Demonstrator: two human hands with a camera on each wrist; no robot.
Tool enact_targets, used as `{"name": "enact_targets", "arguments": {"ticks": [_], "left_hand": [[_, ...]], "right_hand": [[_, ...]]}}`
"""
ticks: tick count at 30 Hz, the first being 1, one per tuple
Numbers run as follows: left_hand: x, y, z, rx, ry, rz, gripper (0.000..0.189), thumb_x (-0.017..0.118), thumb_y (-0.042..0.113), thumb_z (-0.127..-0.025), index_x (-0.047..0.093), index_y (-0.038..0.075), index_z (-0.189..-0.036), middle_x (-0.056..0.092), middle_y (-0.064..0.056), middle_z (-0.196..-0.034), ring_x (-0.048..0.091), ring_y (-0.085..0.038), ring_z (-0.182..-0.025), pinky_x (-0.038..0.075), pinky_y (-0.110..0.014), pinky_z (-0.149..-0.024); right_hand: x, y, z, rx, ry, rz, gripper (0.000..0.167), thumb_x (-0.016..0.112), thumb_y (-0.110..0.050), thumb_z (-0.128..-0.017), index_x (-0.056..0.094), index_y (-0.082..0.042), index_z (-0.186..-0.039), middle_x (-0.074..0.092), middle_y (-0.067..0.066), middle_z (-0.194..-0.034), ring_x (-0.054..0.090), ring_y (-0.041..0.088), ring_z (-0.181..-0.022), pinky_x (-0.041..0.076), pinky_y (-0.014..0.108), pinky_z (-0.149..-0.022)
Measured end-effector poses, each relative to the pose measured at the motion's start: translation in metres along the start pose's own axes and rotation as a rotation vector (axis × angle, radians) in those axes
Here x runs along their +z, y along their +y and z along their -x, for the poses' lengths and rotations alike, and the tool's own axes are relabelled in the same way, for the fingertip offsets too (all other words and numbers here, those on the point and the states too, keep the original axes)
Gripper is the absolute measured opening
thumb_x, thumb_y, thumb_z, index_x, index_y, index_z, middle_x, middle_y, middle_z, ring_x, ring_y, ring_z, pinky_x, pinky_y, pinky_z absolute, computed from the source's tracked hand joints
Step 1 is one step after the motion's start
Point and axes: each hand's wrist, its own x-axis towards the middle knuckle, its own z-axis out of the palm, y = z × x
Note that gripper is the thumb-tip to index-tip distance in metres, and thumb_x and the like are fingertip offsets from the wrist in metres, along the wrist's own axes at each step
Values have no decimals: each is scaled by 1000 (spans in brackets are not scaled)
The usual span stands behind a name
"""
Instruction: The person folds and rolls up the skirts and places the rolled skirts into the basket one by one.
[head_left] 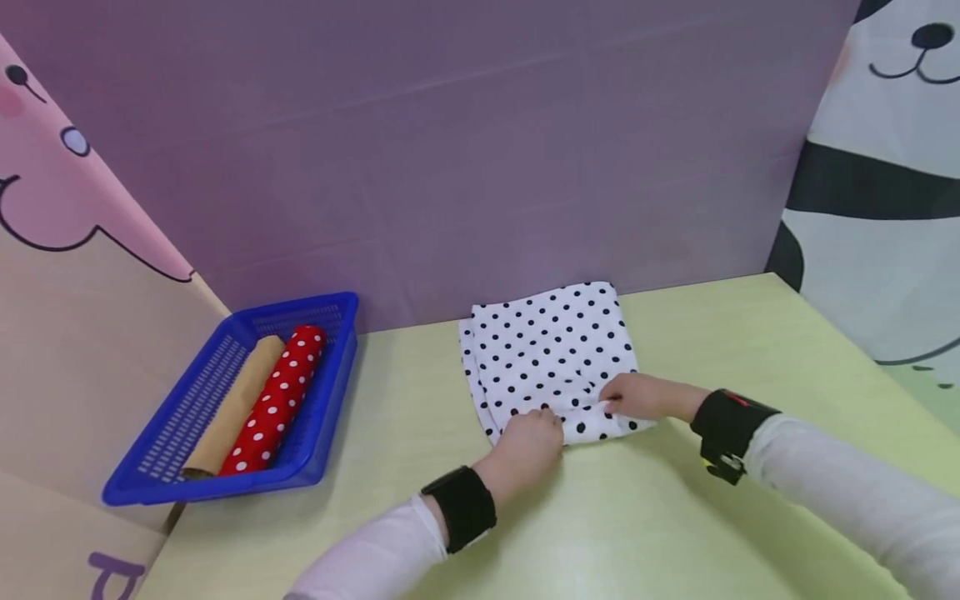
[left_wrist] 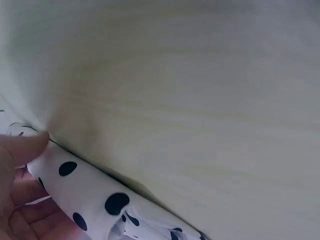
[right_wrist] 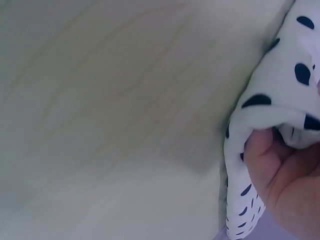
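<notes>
A white cloth with black dots lies folded on the table, its near edge turned up into a thick fold. At the left part of that edge, my left hand grips the fold. In the left wrist view the thumb presses on the cloth's edge, with fingers on its other side. The right part of the fold is pinched by my right hand. In the right wrist view, that hand's thumb is tucked into the fold; its other fingertips are hidden.
On the left stands a blue plastic basket. Inside it, a tan roll lies beside a red roll with white dots. A purple wall covering rises behind the pale yellow table, just behind the cloth's far edge.
</notes>
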Motion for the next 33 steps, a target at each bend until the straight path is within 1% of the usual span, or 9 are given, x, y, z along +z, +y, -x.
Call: {"name": "enact_targets", "arguments": {"ticks": [3, 6, 10, 14, 16, 18, 24, 30, 33], "left_hand": [[1, 1, -3, -13, 11, -26, 13, 63, 16, -82, 61, 18, -69, 56, 7, -66, 53, -6, -58, 45, -22, -45], [1, -3, -4, -9, -7, -8, 20, 65, 16, -78, 55, 20, -61, 54, 8, -61, 52, -7, -54, 43, -23, -44], [1, -11, -7, 2, -33, 44, 22, 65, 21, -79, 54, 19, -60, 53, 6, -61, 51, -9, -53, 40, -25, -45], [4, -17, -10, -16, -43, 146, 28, 63, 33, -87, 57, 18, -64, 53, 6, -62, 52, -10, -55, 42, -25, -49], [5, -19, -12, -35, -47, 223, 31, 63, 36, -89, 56, 18, -65, 54, 6, -62, 53, -10, -56, 43, -24, -52], [4, -22, -13, -52, -60, 295, 31, 62, 35, -90, 56, 18, -65, 55, 6, -62, 54, -11, -59, 43, -24, -55], [5, -36, -20, -110, -119, 473, 27, 60, 36, -92, 64, 17, -72, 61, 6, -66, 57, -10, -65, 45, -24, -63], [7, -45, -28, -139, -177, 619, 36, 61, 35, -91, 56, 15, -62, 40, 8, -53, 40, -8, -53, 34, -20, -53], [8, -47, -30, -180, -211, 719, 30, 63, 34, -91, 66, 13, -70, 45, 8, -55, 41, -6, -53, 35, -19, -53]], "right_hand": [[-4, -1, 1, 64, -3, -48, 11, 61, -9, -87, 67, -6, -78, 56, -4, -70, 46, 6, -65, 41, 24, -63], [-2, -4, 1, 115, 58, -51, 8, 67, -12, -84, 71, -6, -81, 63, -3, -73, 51, 7, -68, 46, 26, -65], [1, -12, 5, 122, 195, 88, 6, 72, -14, -80, 71, -9, -79, 65, -4, -73, 54, 9, -66, 47, 28, -62], [12, -23, 14, -35, 340, 409, 9, 72, -4, -74, 69, -11, -79, 61, -3, -71, 55, 14, -63, 47, 29, -54], [20, -28, 19, -152, 376, 599, 20, 71, 1, -70, 70, -10, -87, 60, 1, -74, 56, 16, -63, 48, 28, -52], [26, -34, 24, -248, 386, 714, 27, 71, 2, -69, 69, -5, -95, 59, 5, -76, 56, 18, -62, 48, 28, -52], [32, -43, 33, -324, 354, 785, 45, 75, -15, -75, 63, 6, -113, 58, 10, -81, 58, 20, -66, 50, 30, -58], [35, -34, 27, -383, 407, 911, 42, 74, 2, -69, 64, 5, -109, 57, 10, -79, 59, 18, -65, 51, 27, -56], [36, -30, 24, -378, 425, 917, 42, 75, 4, -66, 65, 4, -106, 57, 9, -78, 58, 17, -63, 50, 27, -54]]}}
